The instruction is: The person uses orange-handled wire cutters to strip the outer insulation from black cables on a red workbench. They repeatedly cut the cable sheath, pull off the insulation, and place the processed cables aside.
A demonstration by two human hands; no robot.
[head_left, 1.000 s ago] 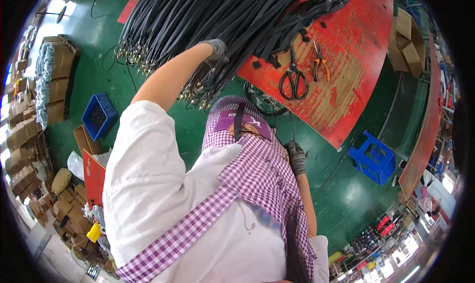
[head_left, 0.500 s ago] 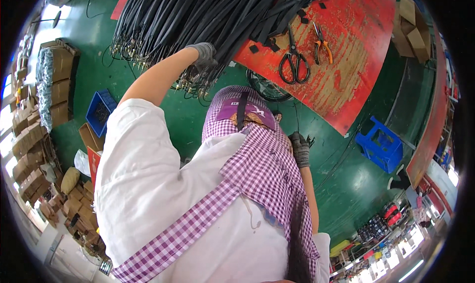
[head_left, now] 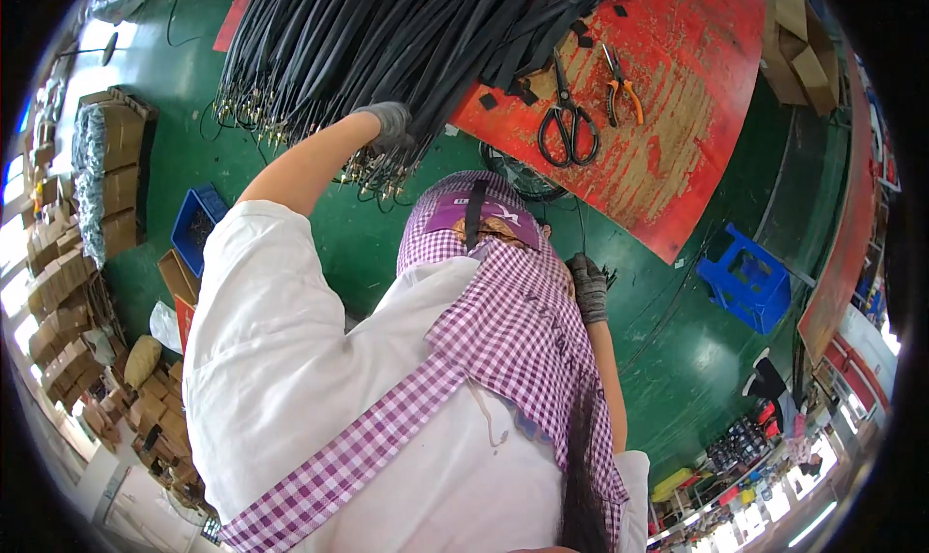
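Observation:
A thick bundle of black sleeved cables (head_left: pixel 387 45) with metal-tipped ends lies across the far side of the table, its ends hanging over the edge. My left hand (head_left: pixel 390 125), in a grey glove, is closed around some cables near those ends; part of its fingers is hidden. Lower and to the right, beside my checked apron (head_left: pixel 503 330), is my gloved right hand (head_left: pixel 587 287). Its fingers are curled, and thin black strands (head_left: pixel 610 278) stick out beyond them. Black-handled scissors (head_left: pixel 568 132) and orange-handled pliers (head_left: pixel 621 93) lie on the table, apart from both hands.
The worn red tabletop (head_left: pixel 677 137) ends in a corner near my right hand. A blue stool (head_left: pixel 745 280) stands on the green floor at right, a blue bin (head_left: pixel 198 226) at left. Cardboard boxes (head_left: pixel 801 50) sit at far right. Dark-clad legs (head_left: pixel 769 384) show at lower right.
My left hand has drawn slightly nearer to me and left, toward the cable ends. My right hand stays about where it was. The dark legs at lower right show more fully.

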